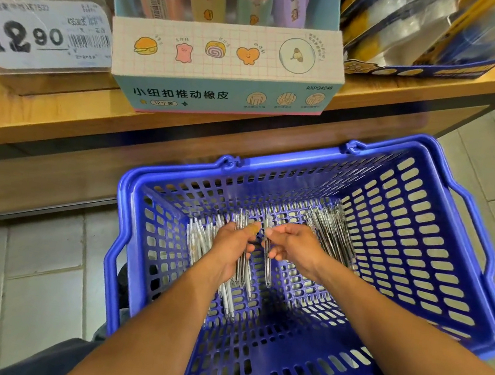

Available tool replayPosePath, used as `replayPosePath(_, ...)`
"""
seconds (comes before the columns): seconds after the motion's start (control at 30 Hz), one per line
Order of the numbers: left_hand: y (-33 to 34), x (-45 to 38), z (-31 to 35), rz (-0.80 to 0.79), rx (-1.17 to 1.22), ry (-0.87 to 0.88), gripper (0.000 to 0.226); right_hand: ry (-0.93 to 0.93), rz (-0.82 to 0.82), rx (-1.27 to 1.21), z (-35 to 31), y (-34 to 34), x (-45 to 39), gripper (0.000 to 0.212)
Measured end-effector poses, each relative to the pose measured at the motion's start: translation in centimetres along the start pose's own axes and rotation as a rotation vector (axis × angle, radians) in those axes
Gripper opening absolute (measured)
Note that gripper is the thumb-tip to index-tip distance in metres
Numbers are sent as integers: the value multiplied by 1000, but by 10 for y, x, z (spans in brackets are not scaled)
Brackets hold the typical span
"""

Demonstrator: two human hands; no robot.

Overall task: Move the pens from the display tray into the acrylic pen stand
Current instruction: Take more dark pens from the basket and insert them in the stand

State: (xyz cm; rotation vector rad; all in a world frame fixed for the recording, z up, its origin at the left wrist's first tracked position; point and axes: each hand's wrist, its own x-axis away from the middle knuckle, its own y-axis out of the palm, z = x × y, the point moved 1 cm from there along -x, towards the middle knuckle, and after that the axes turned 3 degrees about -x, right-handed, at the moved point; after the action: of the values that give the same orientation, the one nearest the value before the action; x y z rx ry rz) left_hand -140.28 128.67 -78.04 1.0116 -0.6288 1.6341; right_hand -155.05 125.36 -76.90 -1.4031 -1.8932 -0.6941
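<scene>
Holding several pens point(242, 266), left hand point(231, 246); right hand point(290, 245) pinching one pen point(267, 265).

Open-topped blue basket point(436, 237), bare floor between pen piles point(331, 233); shelf edge point(63, 125) beyond.

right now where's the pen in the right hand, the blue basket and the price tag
pen in the right hand point(268, 259): head view, on its barrel below the fingers
blue basket point(435, 246): head view, on its right wall
price tag point(42, 36): head view, on its printed face
</scene>
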Motion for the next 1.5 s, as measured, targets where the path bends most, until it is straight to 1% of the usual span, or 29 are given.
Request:
replayPosePath(0.07, 2, 1, 1, -44, 0, -1, 77, -3, -2, -109, -4, 8, 2, 12)
replayPosePath(0.17, 4, 2, 1, -80, -22, -8, 76, 21, -5, -177, -5, 18, 3, 15)
replayPosePath(0.2, 4, 3, 1, -77, -30, -9, 75, 30, -12, -178, -5, 20, 3, 15)
replayPosePath(0.3, 4, 4, 1, -90, -32, -15, 65, 32, -48, -151, -5, 20, 4, 18)
replayPosePath(0.37, 3, 1, -1, -69, -37, -23, 61, 30, -12, -105, -6, 14, 2, 16)
replayPosePath(0.43, 3, -2, -2, -20, -17, -21, 64, 46, 120, 58, -2, 1, -3, 15)
replayPosePath(0.47, 3, -2, -2, -4, -4, -22, 67, 58, 209, 223, 0, -8, -6, 14)
replayPosePath(0.53, 1, -1, 0, -1, -3, -31, 66, 98, 367, 659, 6, -27, -9, 15)
replayPosePath(0.57, -1, 0, 0, -5, -7, -38, 64, 133, 429, 834, 9, -35, -9, 17)
replayPosePath(0.6, -2, 1, 1, -9, -8, -45, 65, 163, 479, 943, 12, -41, -8, 20)
replayPosePath(0.63, -3, 2, 1, -12, -6, -49, 68, 185, 516, 1003, 15, -46, -8, 23)
replayPosePath(0.7, -3, 3, 1, -20, -2, -49, 77, 217, 539, 1067, 21, -52, -9, 26)
replayPosePath(0.87, -2, 0, -4, -36, 6, -39, 93, 262, 499, 1175, 37, -52, -12, 28)
replayPosePath(0.97, -1, -1, -4, -37, 20, -12, 99, 242, 461, 1159, 41, -52, -14, 28)
replayPosePath(1.07, -2, -1, -4, -43, 23, -13, 97, 205, 340, 1061, 34, -49, -17, 10)
replayPosePath(1.13, -2, -1, -3, -35, 30, -19, 93, 141, 228, 881, 28, -43, -18, 8)
replayPosePath(1.2, -3, -3, -4, -22, 43, -15, 96, 68, 122, 654, 23, -32, -11, 5)
replayPosePath(1.3, -2, -2, -3, -27, 44, 4, 108, -61, 17, 435, 15, -10, 6, 9)
replayPosePath(1.37, -1, -3, -4, -38, 54, 8, 117, -124, -22, 380, 11, 4, 13, 12)
replayPosePath(1.5, -1, -8, -6, -48, 84, 14, 110, -175, -57, 366, 9, 22, 16, 19)
